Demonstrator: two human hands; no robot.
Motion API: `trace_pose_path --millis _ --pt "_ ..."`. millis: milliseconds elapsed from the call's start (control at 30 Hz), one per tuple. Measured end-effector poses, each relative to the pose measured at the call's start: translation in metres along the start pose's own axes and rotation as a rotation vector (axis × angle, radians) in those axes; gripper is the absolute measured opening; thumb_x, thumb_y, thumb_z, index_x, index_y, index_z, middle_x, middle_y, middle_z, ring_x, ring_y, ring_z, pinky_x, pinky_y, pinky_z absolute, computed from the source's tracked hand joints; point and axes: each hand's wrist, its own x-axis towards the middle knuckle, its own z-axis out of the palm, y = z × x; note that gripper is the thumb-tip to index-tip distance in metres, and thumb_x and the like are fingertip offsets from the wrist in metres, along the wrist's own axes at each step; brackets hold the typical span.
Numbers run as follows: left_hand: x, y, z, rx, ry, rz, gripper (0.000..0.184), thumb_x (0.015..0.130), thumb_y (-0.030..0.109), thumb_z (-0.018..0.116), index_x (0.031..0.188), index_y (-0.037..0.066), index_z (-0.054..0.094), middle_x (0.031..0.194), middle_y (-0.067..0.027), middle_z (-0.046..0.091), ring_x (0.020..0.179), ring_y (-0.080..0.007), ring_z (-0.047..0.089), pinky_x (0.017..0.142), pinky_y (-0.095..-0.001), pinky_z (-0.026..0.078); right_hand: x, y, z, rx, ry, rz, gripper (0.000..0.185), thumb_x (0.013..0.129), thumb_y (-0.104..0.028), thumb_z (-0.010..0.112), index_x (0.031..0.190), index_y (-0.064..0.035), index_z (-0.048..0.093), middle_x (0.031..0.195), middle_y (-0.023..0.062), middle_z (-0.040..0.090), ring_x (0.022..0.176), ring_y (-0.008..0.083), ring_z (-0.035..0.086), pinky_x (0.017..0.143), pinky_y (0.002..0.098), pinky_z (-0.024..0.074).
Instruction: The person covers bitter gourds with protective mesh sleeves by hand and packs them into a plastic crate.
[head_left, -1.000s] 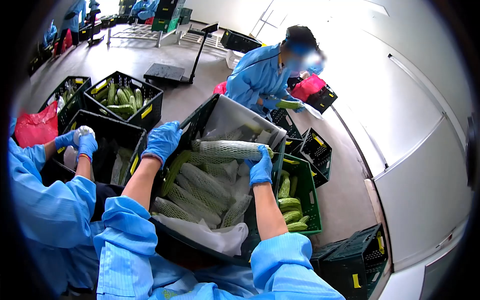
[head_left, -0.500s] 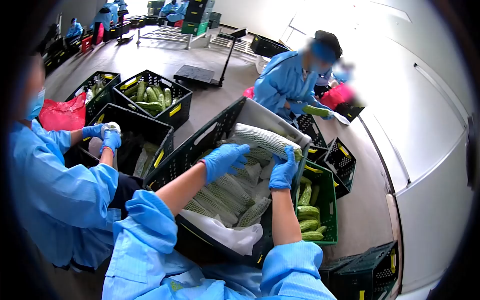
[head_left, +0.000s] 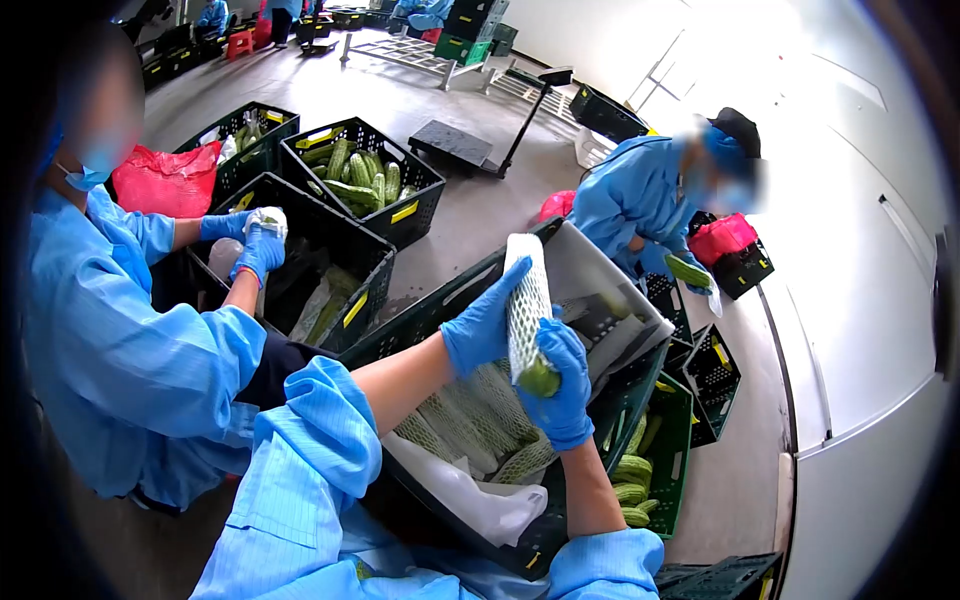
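Note:
A long green gourd in a white foam net sleeve [head_left: 526, 300] is held up over the dark crate, its bare green end pointing toward me. My left hand [head_left: 485, 325], in a blue glove, grips it along its left side. Around the lower end my right hand [head_left: 560, 380], also gloved, has its fingers closed. Below, several netted gourds [head_left: 455, 425] lie in the dark plastic crate [head_left: 530, 560] with a white plastic liner [head_left: 490, 510] at the near side.
At left a co-worker [head_left: 140, 330] handles a wrapped item over another crate [head_left: 370, 290]. Another person [head_left: 640, 200] holds a gourd at right. Bare gourds [head_left: 632, 485] fill a green crate [head_left: 675, 460] beside mine. A platform scale [head_left: 450, 145] stands behind.
The netted gourd has swung from lying nearly crosswise to pointing away from me, raised higher. My left hand has closed on it. The view has shifted too.

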Motion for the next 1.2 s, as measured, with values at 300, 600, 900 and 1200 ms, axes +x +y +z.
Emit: trace_pose_path --millis 300,600,900,1200 --pt "-0.015 0.049 0.012 0.432 0.083 0.357 0.048 0.088 0.040 0.069 0.119 0.005 0.058 0.097 -0.0087 0.065 0.083 -0.0177 0.065 0.075 -0.0327 0.055 -0.001 0.007 0.013 -0.284 -0.158 0.286 0.061 0.082 0.002 0.056 0.141 -0.0048 0.045 0.135 0.0209 0.051 0.120 0.0386 0.051 0.102 0.0442 0.0417" --pt "-0.020 0.049 0.032 0.823 -0.049 0.552 0.060 0.071 0.013 0.077 0.125 0.000 0.055 0.104 -0.0086 0.064 0.089 -0.0181 0.064 0.082 -0.0313 0.053 -0.040 0.046 0.015 -0.387 -0.275 0.489 0.025 0.090 -0.020 0.062 0.114 -0.0100 0.064 0.103 0.0160 0.067 0.091 0.0340 0.065 0.079 0.0433 0.0523" --pt "-0.018 0.056 0.019 0.682 -0.004 0.473 0.053 0.079 0.022 0.071 0.123 -0.004 0.056 0.099 -0.0105 0.066 0.087 -0.0189 0.066 0.081 -0.0324 0.054 -0.035 0.037 0.019 -0.441 -0.382 0.469 0.025 0.093 -0.036 0.057 0.087 -0.0127 0.065 0.081 0.0117 0.066 0.074 0.0340 0.064 0.065 0.0457 0.0506" --pt "-0.014 0.070 0.006 0.335 0.144 0.516 0.056 0.091 0.045 0.064 0.131 0.008 0.052 0.104 -0.0120 0.063 0.088 -0.0220 0.064 0.076 -0.0378 0.056 -0.029 0.029 0.025 -0.295 -0.251 0.401 0.017 0.092 -0.025 0.061 0.099 -0.0107 0.068 0.085 0.0143 0.067 0.073 0.0339 0.065 0.062 0.0428 0.0518"
